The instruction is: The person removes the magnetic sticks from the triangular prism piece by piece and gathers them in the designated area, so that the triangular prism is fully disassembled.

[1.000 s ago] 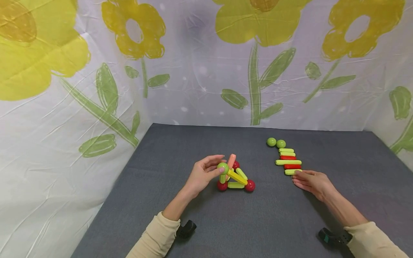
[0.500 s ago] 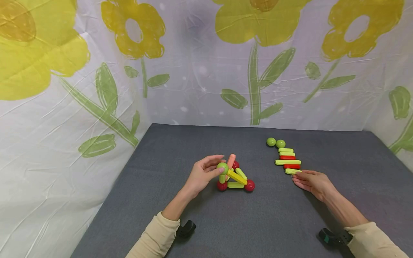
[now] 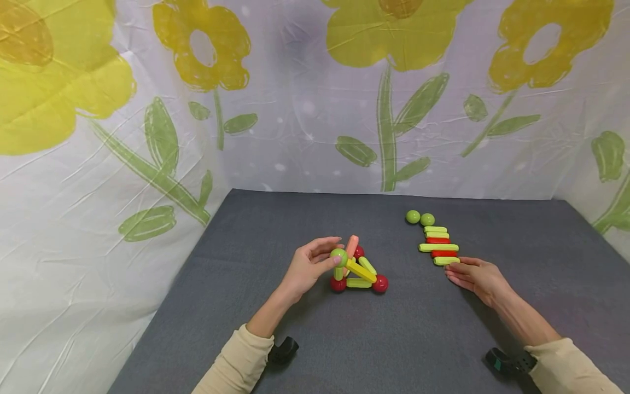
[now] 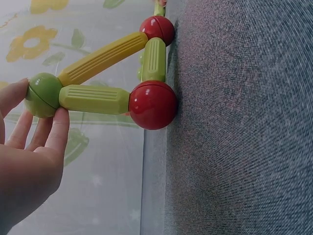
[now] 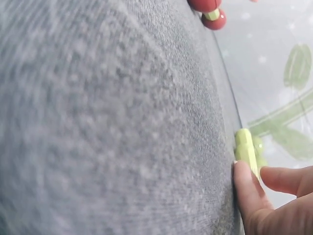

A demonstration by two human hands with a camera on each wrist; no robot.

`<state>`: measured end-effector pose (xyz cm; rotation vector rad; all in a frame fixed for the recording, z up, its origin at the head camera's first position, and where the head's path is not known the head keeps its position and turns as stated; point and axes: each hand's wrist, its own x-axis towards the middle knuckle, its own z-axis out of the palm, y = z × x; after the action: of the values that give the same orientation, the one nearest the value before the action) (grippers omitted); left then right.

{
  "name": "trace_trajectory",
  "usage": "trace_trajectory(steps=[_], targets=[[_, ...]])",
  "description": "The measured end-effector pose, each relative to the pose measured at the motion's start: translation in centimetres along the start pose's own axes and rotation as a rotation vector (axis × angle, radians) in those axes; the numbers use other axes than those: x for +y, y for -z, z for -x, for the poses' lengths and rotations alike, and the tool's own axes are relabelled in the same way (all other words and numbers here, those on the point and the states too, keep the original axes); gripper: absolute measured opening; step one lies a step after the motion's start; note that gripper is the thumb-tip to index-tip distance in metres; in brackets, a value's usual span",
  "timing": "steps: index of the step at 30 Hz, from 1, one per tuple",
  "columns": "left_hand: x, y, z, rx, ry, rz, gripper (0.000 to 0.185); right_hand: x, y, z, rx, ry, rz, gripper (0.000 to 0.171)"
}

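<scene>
My left hand (image 3: pixel 306 268) pinches a green ball (image 4: pixel 44 95) at the raised corner of a small frame of rods and balls. From that ball a short green rod (image 4: pixel 94 100) drops to a red ball (image 4: pixel 152 105), and a longer yellow rod (image 3: pixel 361 271) slopes to another red ball (image 3: pixel 380 283). A pink rod (image 3: pixel 352 245) leans up behind, near a third red ball (image 3: pixel 359 251). My right hand (image 3: pixel 479 280) pinches the right end of a short light-green rod (image 3: pixel 446 261), the nearest in a row of rods.
Beyond that rod lie red rods (image 3: pixel 444 254), a longer green rod (image 3: pixel 438 248) and other short green ones. Two green balls (image 3: pixel 420 218) sit at the row's far end. All rest on a dark grey table (image 3: pixel 384 345) with a flower-printed cloth (image 3: pixel 305 109) behind.
The short rod in my right fingers has shifted very slightly up and left, closer to the red rod. My left hand keeps its place on the green ball.
</scene>
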<state>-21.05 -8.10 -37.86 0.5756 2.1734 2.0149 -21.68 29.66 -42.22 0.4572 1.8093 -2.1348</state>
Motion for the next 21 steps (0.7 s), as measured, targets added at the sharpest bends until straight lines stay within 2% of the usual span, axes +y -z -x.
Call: trace_trajectory(steps=[12,16,21], targets=[[0.1,-0.01,0.01,0.003,0.002,-0.001,0.04,0.09,-0.28,-0.07,-0.006,-0.024,-0.032,0.08],[0.11,0.0,0.0,0.005,0.008,0.006,0.04,0.21,-0.16,0.04,-0.024,0.0,-0.016,0.078],[0.21,-0.02,0.04,0.003,0.009,0.006,0.04,0.25,-0.21,0.42,0.035,0.055,0.044,0.073]])
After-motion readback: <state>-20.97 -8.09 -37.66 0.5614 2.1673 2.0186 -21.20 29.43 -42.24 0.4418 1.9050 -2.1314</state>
